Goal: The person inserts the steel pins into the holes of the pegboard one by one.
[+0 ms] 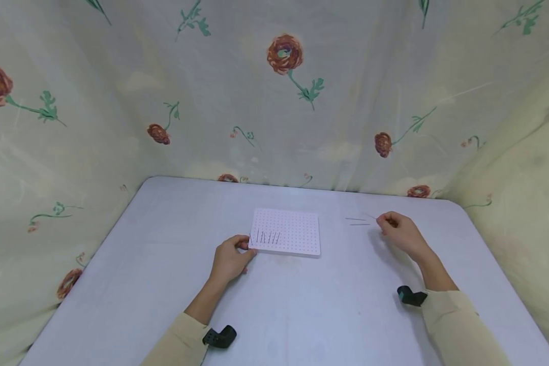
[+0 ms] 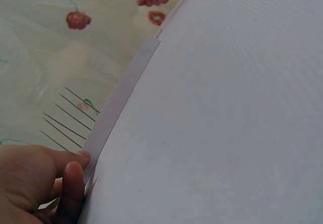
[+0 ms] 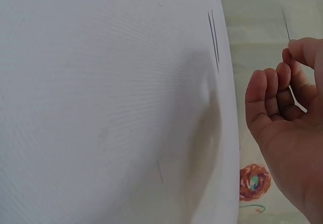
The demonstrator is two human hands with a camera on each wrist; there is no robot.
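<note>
A white board [image 1: 297, 223] with a grid of small holes lies on the table. Several thin dark needle-like pins [image 1: 271, 238] stand in a row near its front left corner; the left wrist view shows them [image 2: 70, 118] rising side by side from the board. My left hand [image 1: 229, 260] holds that corner, thumb and fingers at the edge. Over to the right, my right hand [image 1: 403, 236] pinches one thin pin [image 3: 287, 28] between thumb and index finger, its free end pointing away from the fingertips. Two more pins [image 1: 359, 224] lie on the table beside this hand.
The table [image 1: 302, 310] has a white cover and rounded far corners. Flower-patterned curtains [image 1: 338, 91] hang behind it and along both sides. Each wrist carries a black device [image 1: 221, 337] at the sleeve.
</note>
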